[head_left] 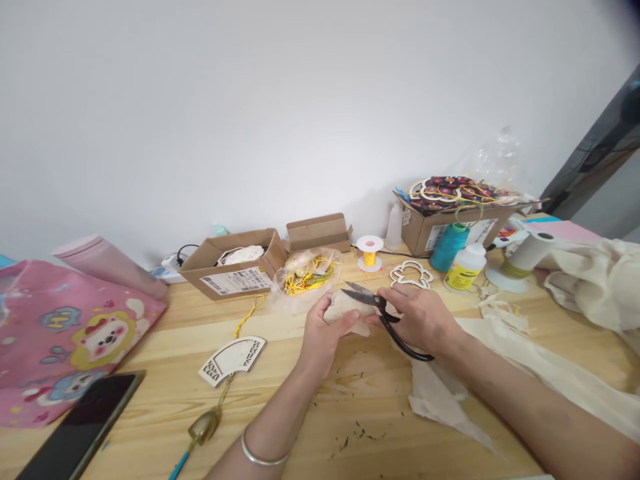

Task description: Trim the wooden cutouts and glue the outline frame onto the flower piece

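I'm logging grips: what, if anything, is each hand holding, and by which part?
Right hand: black-handled scissors, by the handles. Left hand: pale cloth, by its left side.

Soft light brightens the wall while the view's edges stretch.

Behind the scissors stands the thread spool, to their left lies the fan ornament, farther left the phone, and to their right, toward the back, the cloth heap.
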Demonstrator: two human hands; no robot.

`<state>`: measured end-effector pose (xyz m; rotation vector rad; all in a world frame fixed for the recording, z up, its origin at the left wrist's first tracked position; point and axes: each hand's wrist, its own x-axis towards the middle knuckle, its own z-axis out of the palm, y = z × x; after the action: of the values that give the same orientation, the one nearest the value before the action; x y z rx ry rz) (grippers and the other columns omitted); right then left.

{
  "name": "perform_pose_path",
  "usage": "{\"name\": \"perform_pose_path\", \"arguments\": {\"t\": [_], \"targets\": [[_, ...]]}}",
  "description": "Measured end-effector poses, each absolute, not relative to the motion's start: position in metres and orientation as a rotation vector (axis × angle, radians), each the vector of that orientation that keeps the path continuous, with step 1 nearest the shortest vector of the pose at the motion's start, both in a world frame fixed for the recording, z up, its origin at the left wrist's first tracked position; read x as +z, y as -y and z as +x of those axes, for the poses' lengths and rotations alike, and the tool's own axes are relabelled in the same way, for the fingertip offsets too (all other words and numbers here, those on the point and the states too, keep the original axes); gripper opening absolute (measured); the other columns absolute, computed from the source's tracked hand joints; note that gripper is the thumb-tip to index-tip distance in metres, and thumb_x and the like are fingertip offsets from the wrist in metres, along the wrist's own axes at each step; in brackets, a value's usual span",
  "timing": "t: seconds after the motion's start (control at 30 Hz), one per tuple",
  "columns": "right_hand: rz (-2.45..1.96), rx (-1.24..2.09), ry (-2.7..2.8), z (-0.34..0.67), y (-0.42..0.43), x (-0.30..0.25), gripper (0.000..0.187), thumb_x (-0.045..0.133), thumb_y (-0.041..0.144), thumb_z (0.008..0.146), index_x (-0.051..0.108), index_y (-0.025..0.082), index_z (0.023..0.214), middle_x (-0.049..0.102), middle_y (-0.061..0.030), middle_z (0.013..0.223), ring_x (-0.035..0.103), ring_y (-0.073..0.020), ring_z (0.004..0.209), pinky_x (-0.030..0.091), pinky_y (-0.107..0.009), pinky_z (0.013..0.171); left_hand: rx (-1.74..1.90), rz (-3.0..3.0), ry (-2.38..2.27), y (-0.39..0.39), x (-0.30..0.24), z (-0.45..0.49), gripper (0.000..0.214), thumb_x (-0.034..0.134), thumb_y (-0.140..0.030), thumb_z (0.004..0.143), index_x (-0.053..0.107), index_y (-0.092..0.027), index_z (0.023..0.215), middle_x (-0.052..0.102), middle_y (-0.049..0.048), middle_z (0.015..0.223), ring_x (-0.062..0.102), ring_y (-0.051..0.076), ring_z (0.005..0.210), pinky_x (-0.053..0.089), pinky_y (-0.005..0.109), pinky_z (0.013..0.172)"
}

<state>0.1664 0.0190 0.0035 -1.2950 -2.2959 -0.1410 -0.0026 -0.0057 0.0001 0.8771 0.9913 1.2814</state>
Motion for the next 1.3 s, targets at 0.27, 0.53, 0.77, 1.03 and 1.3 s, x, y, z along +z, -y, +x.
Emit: {"name": "perform_pose_path", "arguments": {"t": [0.27, 0.53, 0.77, 1.03, 1.3], "targets": [[-1.279, -0.214, 2.451, 0.167, -0.016, 0.009, 0.035, 0.045, 0.049, 0.079, 0.061, 0.017, 0.078, 0.062, -0.0065, 0.065, 0.051, -0.0145, 0.051, 0.019, -0.026, 0.046, 1.227, 1.015, -1.048, 0.001, 0.001, -0.011, 0.031, 0.072, -0.023, 0.057, 0.062, -0.016, 0.085, 0.068, 0.0024, 0.079, 0.062, 0.015, 0.067, 0.048, 0.026, 0.064], [-1.178, 0.481, 1.992, 0.179, -0.031, 0.013, 0.035, 0.052, 0.050, 0.072, 0.061, 0.016, 0.073, 0.048, 0.0019, 0.052, 0.040, -0.0084, 0.046, 0.027, -0.022, 0.044, 1.226, 1.075, -1.124, -0.005, 0.002, -0.022, 0.030, 0.075, -0.025, 0.053, 0.064, -0.014, 0.080, 0.067, 0.0012, 0.071, 0.059, 0.014, 0.061, 0.046, 0.024, 0.058], [-1.061, 1.196, 1.705, 0.166, -0.027, 0.007, 0.048, 0.053, 0.057, 0.067, 0.057, 0.014, 0.090, 0.044, 0.0038, 0.054, 0.037, -0.0076, 0.044, 0.030, -0.022, 0.041, 1.233, 1.090, -1.126, -0.002, 0.007, -0.021, 0.029, 0.075, -0.028, 0.053, 0.069, -0.014, 0.078, 0.070, 0.0063, 0.079, 0.062, 0.018, 0.067, 0.047, 0.027, 0.065], [-0.918, 0.641, 2.122, 0.174, -0.030, 0.004, 0.041, 0.053, 0.046, 0.074, 0.056, 0.016, 0.101, 0.056, -0.0056, 0.080, 0.050, -0.0158, 0.071, 0.040, -0.027, 0.062, 1.217, 1.152, -1.127, -0.003, 0.004, -0.021, 0.026, 0.069, -0.031, 0.063, 0.066, -0.016, 0.083, 0.069, 0.0044, 0.078, 0.060, 0.016, 0.064, 0.048, 0.025, 0.060], [-1.138, 0.139, 2.264, 0.172, -0.025, 0.002, 0.038, 0.054, 0.048, 0.074, 0.060, 0.017, 0.094, 0.056, -0.0054, 0.075, 0.051, -0.0146, 0.063, 0.037, -0.024, 0.056, 1.165, 1.282, -1.092, -0.002, 0.001, -0.018, 0.025, 0.067, -0.029, 0.066, 0.066, -0.019, 0.089, 0.069, 0.0046, 0.087, 0.062, 0.017, 0.074, 0.047, 0.024, 0.064]]}}
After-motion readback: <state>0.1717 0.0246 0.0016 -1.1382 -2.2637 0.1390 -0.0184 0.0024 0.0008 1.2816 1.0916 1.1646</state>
